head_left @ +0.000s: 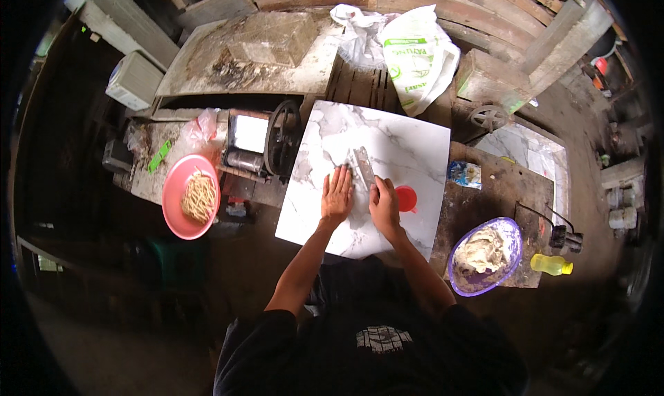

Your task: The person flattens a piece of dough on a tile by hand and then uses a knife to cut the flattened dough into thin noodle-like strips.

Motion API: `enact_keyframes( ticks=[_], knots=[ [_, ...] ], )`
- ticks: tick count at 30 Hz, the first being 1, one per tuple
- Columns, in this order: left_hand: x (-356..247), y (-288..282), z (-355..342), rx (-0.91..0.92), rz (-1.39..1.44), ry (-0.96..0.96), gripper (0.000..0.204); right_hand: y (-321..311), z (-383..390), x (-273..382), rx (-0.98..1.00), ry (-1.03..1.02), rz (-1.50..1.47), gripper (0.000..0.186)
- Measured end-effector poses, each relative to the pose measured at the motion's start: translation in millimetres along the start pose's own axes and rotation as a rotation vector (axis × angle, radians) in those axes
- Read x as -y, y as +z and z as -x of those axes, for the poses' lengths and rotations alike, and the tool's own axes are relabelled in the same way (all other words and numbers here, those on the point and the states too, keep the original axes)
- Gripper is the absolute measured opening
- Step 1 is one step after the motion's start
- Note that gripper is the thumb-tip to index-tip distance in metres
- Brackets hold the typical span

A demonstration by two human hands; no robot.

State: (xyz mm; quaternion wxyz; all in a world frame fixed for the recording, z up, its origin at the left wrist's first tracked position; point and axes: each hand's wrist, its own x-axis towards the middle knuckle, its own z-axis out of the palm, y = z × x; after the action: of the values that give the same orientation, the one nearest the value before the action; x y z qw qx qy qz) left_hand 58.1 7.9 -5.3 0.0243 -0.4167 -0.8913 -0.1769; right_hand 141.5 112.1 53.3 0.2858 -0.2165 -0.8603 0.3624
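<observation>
A white marble-patterned board [408, 136] lies in front of me. My left hand [337, 197] rests flat on it with fingers stretched out. A pale bit shows at its fingertips, but what lies under the palm is hidden. My right hand [383, 204] is closed round the handle of a broad-bladed knife [362, 163], whose blade points away from me and slants left over the board. Beside the right hand is a small red cup [406, 199].
Left stands a pink basin [171, 197] of pale sticks beside a machine with a dark wheel [282, 139]. Right, a purple basin [456, 268] holds dough near a yellow bottle [551, 264] and a blue-white packet [464, 175]. White sacks [422, 57] lie beyond the board.
</observation>
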Motion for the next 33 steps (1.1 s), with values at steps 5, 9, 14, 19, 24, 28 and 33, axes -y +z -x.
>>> enact_keyframes(
  ticks=[5, 9, 14, 19, 24, 28, 33],
  knots=[
    [29.4, -6.2, 15.1, -0.120, 0.528, -0.087, 0.045, -15.7, 4.7, 7.6, 0.199, 0.024, 0.048, 0.020],
    [52.8, -31.4, 45.2, -0.267, 0.614, -0.357, 0.031, -14.3, 18.7, 9.0, 0.383, -0.111, 0.018, 0.017],
    [63.5, -48.1, 72.1, -0.253, 0.566, -0.440, 0.029, -3.0, 48.1, 7.4, 0.619, -0.266, 0.038, 0.018],
    [50.2, -57.5, 75.2, -0.177, 0.550, -0.357, 0.028, -2.8, 49.3, 4.6, 0.703, -0.335, 0.136, 0.011],
    [45.9, -56.8, 66.0, -0.218, 0.581, -0.347, 0.028, -0.7, 24.9, 7.6, 0.633, -0.333, 0.182, 0.009],
    [50.9, -52.5, 65.9, -0.240, 0.590, -0.344, 0.028, -4.4, 30.5, 13.2, 0.693, -0.412, 0.188, 0.009],
    [54.6, -52.7, 58.9, -0.251, 0.575, -0.344, 0.026, -4.5, 21.7, 14.5, 0.750, -0.392, 0.239, 0.009]
  ],
)
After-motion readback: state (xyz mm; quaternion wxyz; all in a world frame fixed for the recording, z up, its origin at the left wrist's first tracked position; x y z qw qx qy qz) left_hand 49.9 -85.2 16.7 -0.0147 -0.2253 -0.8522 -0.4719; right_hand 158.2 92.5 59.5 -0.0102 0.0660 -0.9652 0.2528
